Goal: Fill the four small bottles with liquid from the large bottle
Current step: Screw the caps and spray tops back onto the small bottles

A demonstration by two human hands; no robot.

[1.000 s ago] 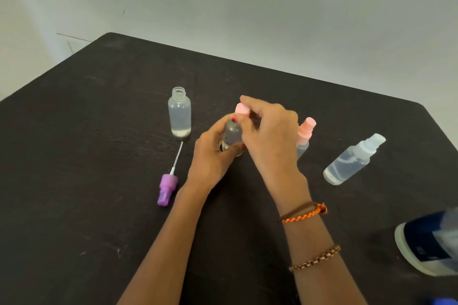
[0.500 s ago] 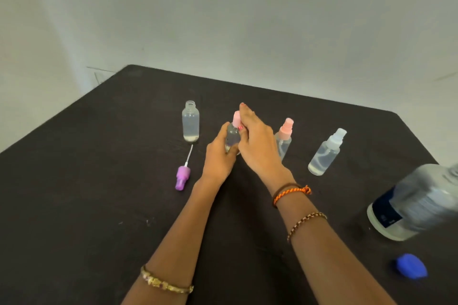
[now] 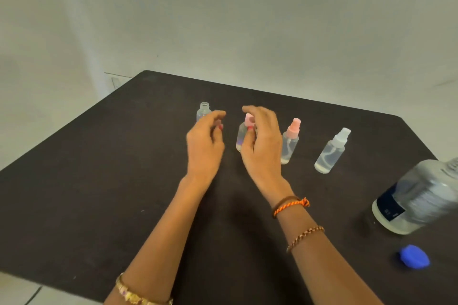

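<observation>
Four small clear bottles stand in a row on the black table (image 3: pixel 99 181). The leftmost small bottle (image 3: pixel 204 109) has no cap and is partly hidden behind my left hand (image 3: pixel 204 146), which hovers with loosely curled fingers and holds nothing. The second bottle (image 3: pixel 241 137) wears a pink spray cap; my right hand (image 3: pixel 262 146) hovers right at it, fingers arched loosely over the cap. A third bottle (image 3: pixel 290 146) with a pink cap and a fourth bottle (image 3: pixel 330 153) with a clear cap stand to the right. The large bottle (image 3: pixel 416 200) stands uncapped at the right edge.
The large bottle's blue cap (image 3: pixel 415 256) lies on the table near the front right. A pale wall rises behind the table's far edge. The purple spray cap seen earlier is hidden behind my left hand.
My left hand has let go of the pink-capped bottle and moved left. My right hand's fingers have loosened over the cap. The view has tilted up and pulled back.
</observation>
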